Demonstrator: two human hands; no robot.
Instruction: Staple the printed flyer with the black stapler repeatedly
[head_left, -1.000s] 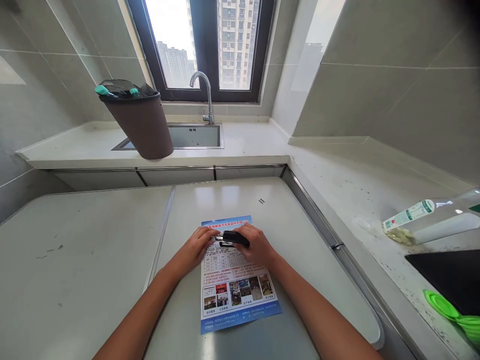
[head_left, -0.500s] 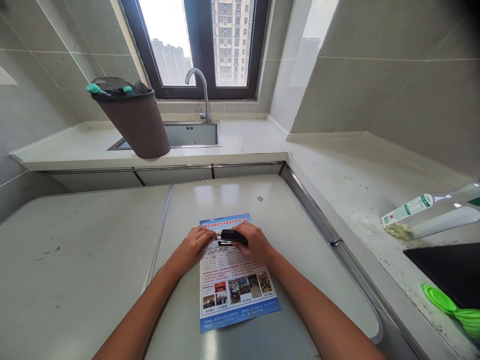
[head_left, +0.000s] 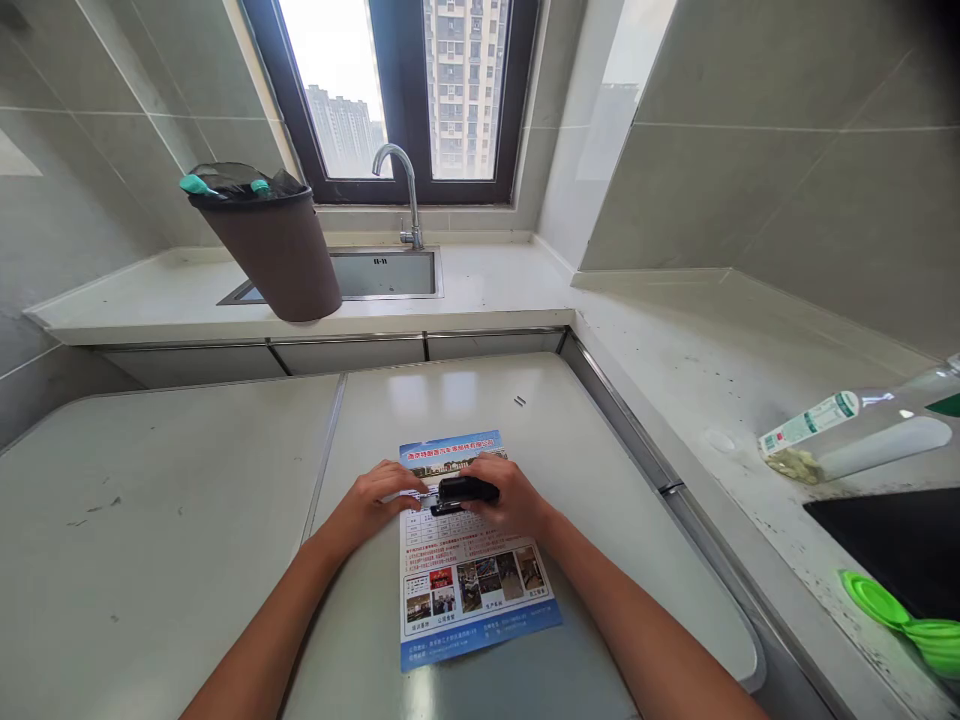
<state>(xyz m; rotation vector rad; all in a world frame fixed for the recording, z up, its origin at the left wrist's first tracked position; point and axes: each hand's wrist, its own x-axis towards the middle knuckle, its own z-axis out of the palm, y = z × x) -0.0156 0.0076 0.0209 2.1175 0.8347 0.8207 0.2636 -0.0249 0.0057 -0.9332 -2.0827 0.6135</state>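
The right hand (head_left: 510, 496) is gripping a black stapler (head_left: 468, 489), while the left hand (head_left: 376, 500) is keeping its fingertips at the stapler's front end, though whether they are pinching it I cannot tell. Under both hands a printed flyer (head_left: 480, 590) is lying on the desk (head_left: 615, 510). Just beyond the right hand, two small staple strips (head_left: 520, 401) are lying loose, so the handling seems only partly done: those strips are sitting outside the stapler, and whether it is holding others is hidden.
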